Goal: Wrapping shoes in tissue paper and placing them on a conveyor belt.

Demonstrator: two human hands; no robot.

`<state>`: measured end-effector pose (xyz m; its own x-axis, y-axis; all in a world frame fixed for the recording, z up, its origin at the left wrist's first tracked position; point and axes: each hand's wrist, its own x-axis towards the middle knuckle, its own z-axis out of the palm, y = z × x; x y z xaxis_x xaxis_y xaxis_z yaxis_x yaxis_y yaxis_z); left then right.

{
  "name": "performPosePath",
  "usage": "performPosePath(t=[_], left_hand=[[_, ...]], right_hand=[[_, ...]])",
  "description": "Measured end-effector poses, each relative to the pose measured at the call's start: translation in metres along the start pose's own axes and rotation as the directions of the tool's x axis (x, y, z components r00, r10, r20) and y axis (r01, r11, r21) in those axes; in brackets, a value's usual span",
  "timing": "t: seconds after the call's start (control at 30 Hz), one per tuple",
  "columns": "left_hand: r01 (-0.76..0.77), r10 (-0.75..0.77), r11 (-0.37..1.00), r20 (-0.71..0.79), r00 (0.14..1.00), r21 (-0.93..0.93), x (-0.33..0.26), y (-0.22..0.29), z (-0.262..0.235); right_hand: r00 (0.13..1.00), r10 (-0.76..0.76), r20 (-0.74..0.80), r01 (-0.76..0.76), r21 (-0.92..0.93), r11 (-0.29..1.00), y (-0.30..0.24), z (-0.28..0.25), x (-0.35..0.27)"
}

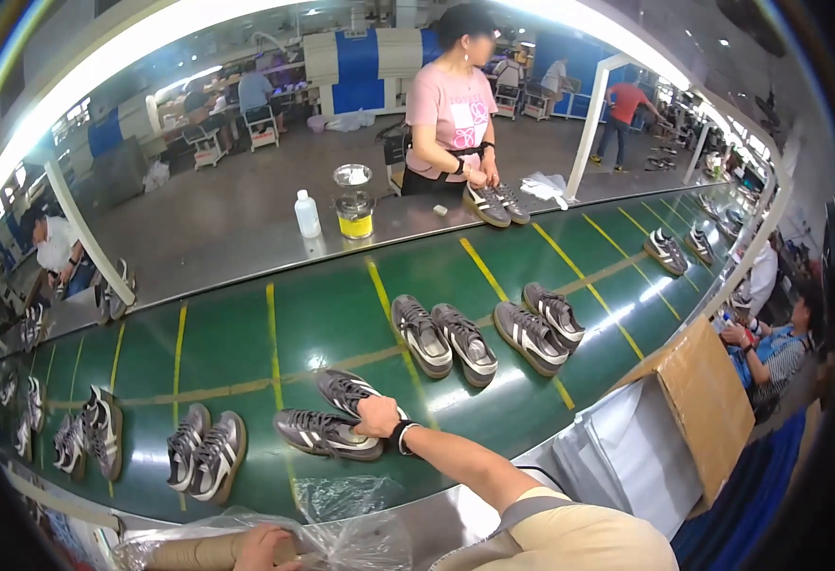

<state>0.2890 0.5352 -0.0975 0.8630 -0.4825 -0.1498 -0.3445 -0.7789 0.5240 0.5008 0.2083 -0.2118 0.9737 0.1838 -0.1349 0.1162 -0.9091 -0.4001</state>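
Observation:
My right hand (376, 417) is closed on the heel ends of a pair of grey sneakers with pale stripes, the nearer sneaker (322, 433) and the farther one (343, 390), which rest on the green conveyor belt (236, 352). At the lower edge, my left hand (265, 549) curls over the end of a ribbed brown roll or stack (189, 554). Its fingertips are partly hidden. Clear plastic wrap (351, 514) lies around the brown stack and reaches the belt's near edge.
More sneaker pairs stand on the belt, left (206, 452) and right (444, 341). A cardboard box (703, 404) with white sheets (627, 452) is near right. Across the belt, a person (455, 114) handles sneakers (496, 204) beside a white bottle (307, 215) and a yellow-labelled can (354, 221).

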Motion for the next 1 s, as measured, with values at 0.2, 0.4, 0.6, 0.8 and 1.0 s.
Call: performPosePath(t=[0.2, 0.4, 0.6, 0.8, 1.0], left_hand=[[0.07, -0.07, 0.988, 0.0, 0.998, -0.138, -0.017, -0.03, -0.014], [-0.081, 0.081, 0.996, 0.001, 0.997, -0.02, -0.031, -0.049, -0.016], [-0.06, 0.061, 0.998, 0.157, 0.986, -0.012, -0.015, -0.055, -0.028], [-0.231, 0.231, 0.973, 0.005, 0.973, -0.029, -0.024, -0.062, -0.025], [-0.104, 0.107, 0.994, 0.091, 0.99, -0.037, -0.024, -0.049, -0.031]], right_hand=[[0.937, 0.344, -0.064, -0.33, 0.166, 0.929, -0.053, -0.01, 0.018], [0.947, -0.165, -0.276, 0.289, 0.505, 0.814, -0.128, 0.021, -0.064], [0.892, -0.451, 0.022, 0.166, 0.913, 0.373, -0.21, 0.109, -0.165], [0.943, -0.334, -0.011, 0.139, 0.922, 0.361, -0.233, 0.122, -0.17], [0.992, -0.016, -0.127, 0.128, 0.984, 0.121, -0.182, 0.093, -0.174]])
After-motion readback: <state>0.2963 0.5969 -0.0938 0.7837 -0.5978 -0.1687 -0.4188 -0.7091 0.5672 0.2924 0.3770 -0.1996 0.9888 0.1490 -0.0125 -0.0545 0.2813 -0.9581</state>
